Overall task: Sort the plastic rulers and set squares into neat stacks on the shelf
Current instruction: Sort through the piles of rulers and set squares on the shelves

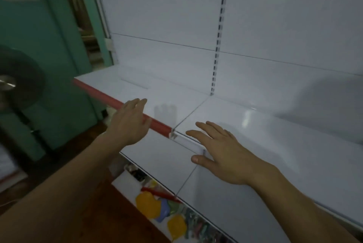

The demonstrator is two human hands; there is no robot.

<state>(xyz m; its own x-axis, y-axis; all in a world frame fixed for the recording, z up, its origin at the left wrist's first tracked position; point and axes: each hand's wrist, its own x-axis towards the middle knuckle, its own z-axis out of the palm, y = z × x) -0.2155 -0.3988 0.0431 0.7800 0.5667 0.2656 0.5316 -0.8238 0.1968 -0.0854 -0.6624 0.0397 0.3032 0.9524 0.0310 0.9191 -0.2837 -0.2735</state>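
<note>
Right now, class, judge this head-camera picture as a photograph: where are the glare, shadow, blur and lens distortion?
Head view: dim overall; glare streak on the white shelf; soft shadow darkens the back panel at right; left hand and right hand slightly motion-blurred; colourful items below smeared; wide-angle lens bends the slotted upright.

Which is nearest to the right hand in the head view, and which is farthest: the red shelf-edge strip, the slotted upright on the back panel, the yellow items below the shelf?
From the right hand:
1. Red shelf-edge strip, just to its left.
2. Yellow items, below the shelf, lower left.
3. Slotted upright, behind, on the back panel.
</note>
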